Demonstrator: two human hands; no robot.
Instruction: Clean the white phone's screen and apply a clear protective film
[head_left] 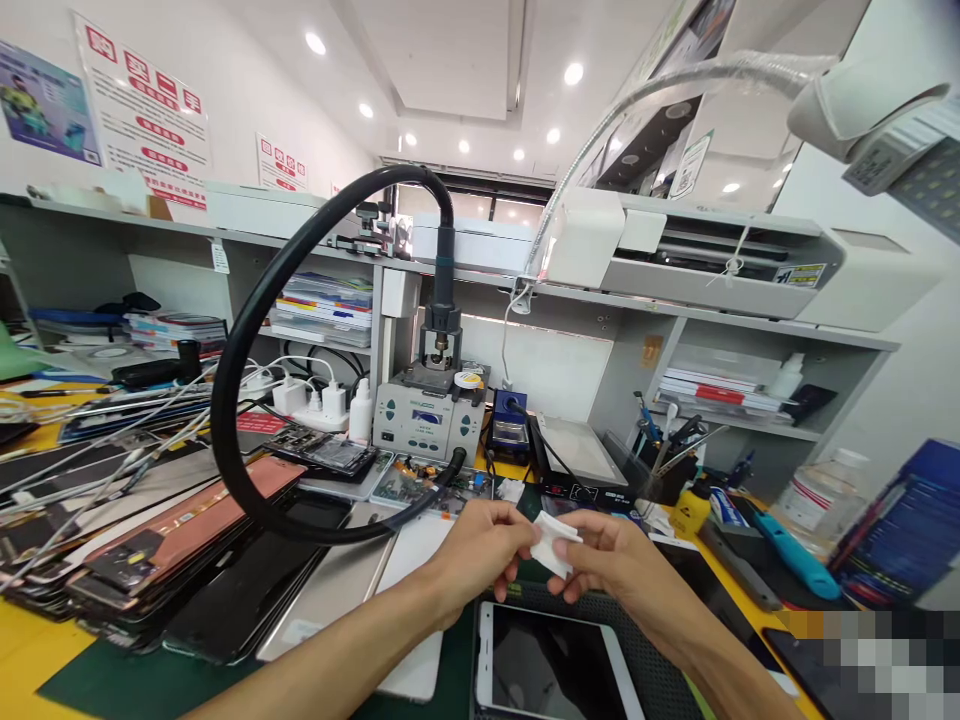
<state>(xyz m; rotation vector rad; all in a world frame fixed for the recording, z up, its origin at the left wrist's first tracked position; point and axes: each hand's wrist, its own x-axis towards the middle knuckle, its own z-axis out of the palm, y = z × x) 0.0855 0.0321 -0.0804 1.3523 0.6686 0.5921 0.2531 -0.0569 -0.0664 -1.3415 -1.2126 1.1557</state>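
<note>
Between both hands is a small folded white tissue or wipe (553, 545). My left hand (491, 545) pinches its left edge with thumb and forefinger. On the other side, my right hand (611, 560) grips it, the thumb pressed on its face. Just below the hands lies a white-framed phone (551, 660) with a dark screen, face up on a black textured mat (652, 650). Neither hand touches the phone.
At left are stacked phones and screens (187, 530) under white cables. A thick black hose (225, 400) arches from a grey hot-air station (424, 420). Tools, a yellow bottle (690, 508) and a clear bottle (817, 500) stand right. A lamp (900, 150) hangs upper right.
</note>
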